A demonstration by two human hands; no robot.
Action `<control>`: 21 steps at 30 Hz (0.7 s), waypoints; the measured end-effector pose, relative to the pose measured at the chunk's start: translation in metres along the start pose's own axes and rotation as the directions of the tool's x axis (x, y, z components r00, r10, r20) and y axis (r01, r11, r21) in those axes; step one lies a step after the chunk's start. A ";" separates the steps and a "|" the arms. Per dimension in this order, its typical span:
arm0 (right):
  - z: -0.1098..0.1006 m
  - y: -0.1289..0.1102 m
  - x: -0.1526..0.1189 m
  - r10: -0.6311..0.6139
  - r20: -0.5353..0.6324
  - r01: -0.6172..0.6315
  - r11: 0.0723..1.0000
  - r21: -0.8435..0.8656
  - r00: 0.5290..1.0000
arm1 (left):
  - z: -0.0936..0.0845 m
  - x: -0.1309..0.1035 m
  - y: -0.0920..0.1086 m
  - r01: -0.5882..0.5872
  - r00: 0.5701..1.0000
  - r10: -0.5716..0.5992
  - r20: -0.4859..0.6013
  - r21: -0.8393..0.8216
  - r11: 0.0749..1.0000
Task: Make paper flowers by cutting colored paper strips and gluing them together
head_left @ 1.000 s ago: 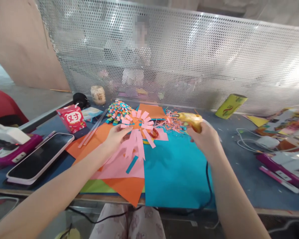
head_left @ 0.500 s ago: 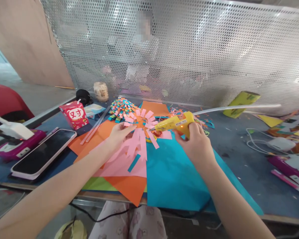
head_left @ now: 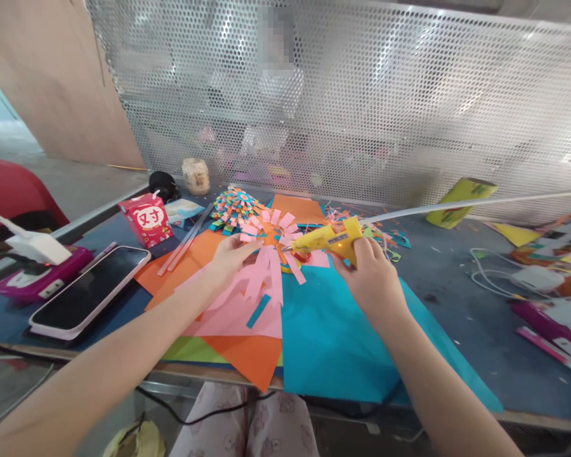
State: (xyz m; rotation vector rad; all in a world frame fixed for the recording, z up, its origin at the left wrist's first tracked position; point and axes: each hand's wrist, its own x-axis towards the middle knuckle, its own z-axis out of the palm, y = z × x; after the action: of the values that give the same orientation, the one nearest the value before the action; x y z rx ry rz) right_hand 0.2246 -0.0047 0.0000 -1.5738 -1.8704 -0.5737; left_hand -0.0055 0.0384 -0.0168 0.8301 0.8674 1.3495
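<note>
My right hand (head_left: 372, 274) grips a yellow hot glue gun (head_left: 327, 237), a white glue stick (head_left: 461, 204) jutting from its back. Its nozzle points left, close over a paper flower (head_left: 272, 236) with an orange centre and pink strip petals. My left hand (head_left: 229, 257) rests on the flower's left edge, fingertips on the pink strips. Under the flower lie pink (head_left: 228, 314), orange (head_left: 247, 360) and blue (head_left: 335, 336) paper sheets.
A phone (head_left: 88, 293), a red carton (head_left: 147, 219), a purple device with a white plug (head_left: 33, 270) lie left. A multicoloured paper flower (head_left: 235, 204) and scraps sit behind. A perforated metal screen (head_left: 409, 114) has a person behind it. Cables and craft items (head_left: 542, 285) lie right.
My right hand brought the glue gun from the right, turned it so the nozzle points left, and moved it up to the flower. My left hand stayed on the petals.
</note>
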 end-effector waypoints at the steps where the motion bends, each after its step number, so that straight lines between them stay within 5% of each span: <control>1: 0.000 0.000 0.000 -0.010 -0.006 0.010 1.000 -0.006 1.000 | 0.000 0.000 0.000 0.002 1.000 -0.002 -0.004 -0.003 1.000; 21: -0.005 -0.003 -0.002 -0.029 -0.002 0.029 1.000 -0.011 1.000 | 0.001 0.001 0.002 -0.005 0.999 0.004 -0.049 -0.015 1.000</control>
State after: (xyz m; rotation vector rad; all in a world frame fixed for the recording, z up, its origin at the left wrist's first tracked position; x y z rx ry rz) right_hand 0.2232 -0.0100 0.0017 -1.5551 -1.8941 -0.5991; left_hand -0.0056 0.0394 -0.0152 0.7907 0.8928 1.3834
